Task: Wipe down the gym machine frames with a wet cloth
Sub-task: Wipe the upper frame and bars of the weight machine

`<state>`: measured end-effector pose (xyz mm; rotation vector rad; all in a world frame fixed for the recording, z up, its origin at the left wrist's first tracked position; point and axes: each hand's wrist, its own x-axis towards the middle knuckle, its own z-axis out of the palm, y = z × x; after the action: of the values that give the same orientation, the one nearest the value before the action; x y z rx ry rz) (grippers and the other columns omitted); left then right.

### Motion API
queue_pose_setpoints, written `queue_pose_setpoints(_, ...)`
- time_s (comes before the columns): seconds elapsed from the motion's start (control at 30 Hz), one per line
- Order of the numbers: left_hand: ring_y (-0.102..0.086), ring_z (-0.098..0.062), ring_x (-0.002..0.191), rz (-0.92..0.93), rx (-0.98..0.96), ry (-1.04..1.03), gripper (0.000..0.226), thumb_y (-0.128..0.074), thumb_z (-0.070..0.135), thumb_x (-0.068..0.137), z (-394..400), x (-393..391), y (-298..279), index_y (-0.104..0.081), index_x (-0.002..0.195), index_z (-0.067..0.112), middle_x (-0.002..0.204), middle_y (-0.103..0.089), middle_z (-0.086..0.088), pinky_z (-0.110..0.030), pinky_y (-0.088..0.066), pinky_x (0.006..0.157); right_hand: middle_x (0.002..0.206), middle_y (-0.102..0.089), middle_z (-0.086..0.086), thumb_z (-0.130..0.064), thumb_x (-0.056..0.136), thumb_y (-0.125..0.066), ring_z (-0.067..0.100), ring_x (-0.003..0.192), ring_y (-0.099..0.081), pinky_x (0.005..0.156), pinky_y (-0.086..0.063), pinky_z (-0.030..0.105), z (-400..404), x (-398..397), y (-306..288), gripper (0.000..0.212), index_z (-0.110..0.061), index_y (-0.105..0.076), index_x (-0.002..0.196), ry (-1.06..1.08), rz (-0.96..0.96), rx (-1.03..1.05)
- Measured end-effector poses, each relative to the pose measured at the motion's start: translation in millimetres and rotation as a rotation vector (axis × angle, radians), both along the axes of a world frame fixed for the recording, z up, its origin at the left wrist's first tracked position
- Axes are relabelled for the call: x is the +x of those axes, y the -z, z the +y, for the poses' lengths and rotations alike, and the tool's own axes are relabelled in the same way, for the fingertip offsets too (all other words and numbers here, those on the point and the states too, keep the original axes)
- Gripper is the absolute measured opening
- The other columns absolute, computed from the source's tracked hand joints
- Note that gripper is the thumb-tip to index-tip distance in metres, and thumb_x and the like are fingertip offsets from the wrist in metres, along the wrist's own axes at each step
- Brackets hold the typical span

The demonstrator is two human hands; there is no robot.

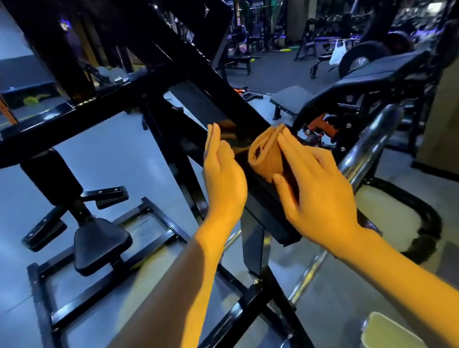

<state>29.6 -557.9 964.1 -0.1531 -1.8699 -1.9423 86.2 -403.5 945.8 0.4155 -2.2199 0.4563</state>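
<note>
While the right hand (315,189) lies flat on a folded orange cloth (267,151), its fingers straight and together, the cloth sits pressed against the sloping black frame beam (212,89) of the gym machine, roughly in the middle of the view. The thumb runs along the near edge of the cloth, and the cloth's rolled fold pokes out beyond the fingertips toward the upper left. The left hand (222,174) stands edge-on just beside the same beam, on its left face, fingers straight and close together, holding nothing; whether its palm actually touches the metal I cannot tell. A faint reflection of the fingers shows on the glossy black surface between the two hands.

Down to the left, a small black padded seat (101,244) sits on its post within a rectangular floor frame (98,291), with a black roller pad (49,175) above it. To the right of the beam a chrome bar (369,145) angles upward, and beyond it a black padded bench (377,71) lies tilted. A pale green container (387,336) stands on the floor near the bottom right. Farther back the room is dim, with more benches and racks under blue-violet lights.
</note>
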Motion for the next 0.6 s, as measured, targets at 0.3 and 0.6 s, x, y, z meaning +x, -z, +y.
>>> queue_pose_setpoints(0.3, -0.024, -0.003, 0.152, -0.013, 0.113, 0.179, 0.059, -0.031, 0.041, 0.107, 0, 5, -5, -0.019, 0.163, 0.026, 0.168, -0.021, 0.012, -0.034, -0.025, 0.126, 0.154, -0.046, 0.007, -0.039, 0.110, -0.047, 0.025, 0.139, -0.039, 0.080, -0.046, 0.032, -57, -61, -63, 0.064, -0.016, -0.021, 0.165, -0.026, -0.073, -0.022)
queue_pose_setpoints(0.6, -0.007, -0.006, 0.156, 0.026, 0.157, 0.215, 0.059, -0.027, 0.040, 0.108, 9, -1, 7, -0.010, 0.164, 0.031, 0.171, -0.002, 0.015, -0.040, -0.011, 0.129, 0.149, -0.049, -0.006, -0.042, 0.109, -0.045, 0.021, 0.133, -0.041, 0.077, -0.042, 0.029, 26, 39, 14, 0.066, -0.030, -0.015, 0.166, 0.026, -0.182, -0.084)
